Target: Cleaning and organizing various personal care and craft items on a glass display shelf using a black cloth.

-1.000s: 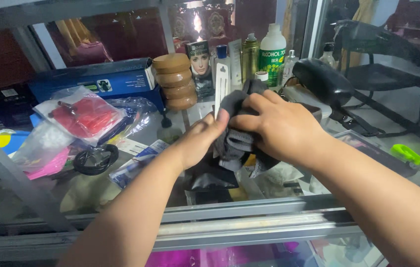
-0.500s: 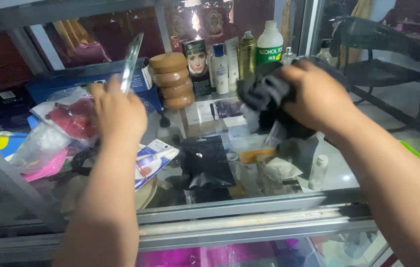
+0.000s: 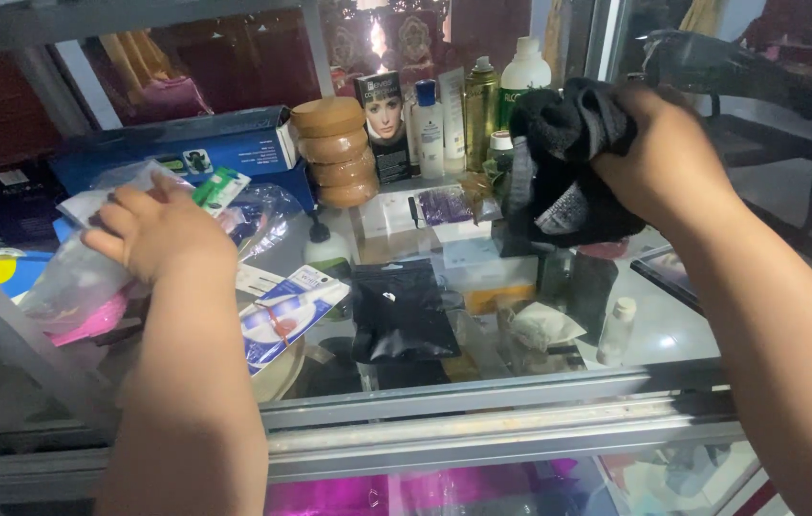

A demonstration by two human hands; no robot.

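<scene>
My right hand [image 3: 666, 164] is raised over the right side of a glass counter [image 3: 659, 334], gripping a bunched dark grey cloth [image 3: 566, 162] that hangs in front of the bottles. My left hand [image 3: 159, 234] is low at the left, fingers curled over clear plastic bags [image 3: 76, 277]. A small flat green-and-white packet [image 3: 219, 189] sticks out from its fingertips, in front of a long blue box [image 3: 186, 153].
A stack of brown round discs [image 3: 334, 153], a printed carton [image 3: 387, 119] and several bottles [image 3: 482, 96] stand at the back. A black pouch [image 3: 401, 311], a blue-and-white packet [image 3: 281, 311] and a small white bottle [image 3: 616, 330] lie on or under the glass. A metal rail [image 3: 482, 420] runs along the front.
The hands parted from the middle. My right hand lifted the cloth up and to the right. My left hand swung left with a flat packet, then lowered it onto the plastic bags.
</scene>
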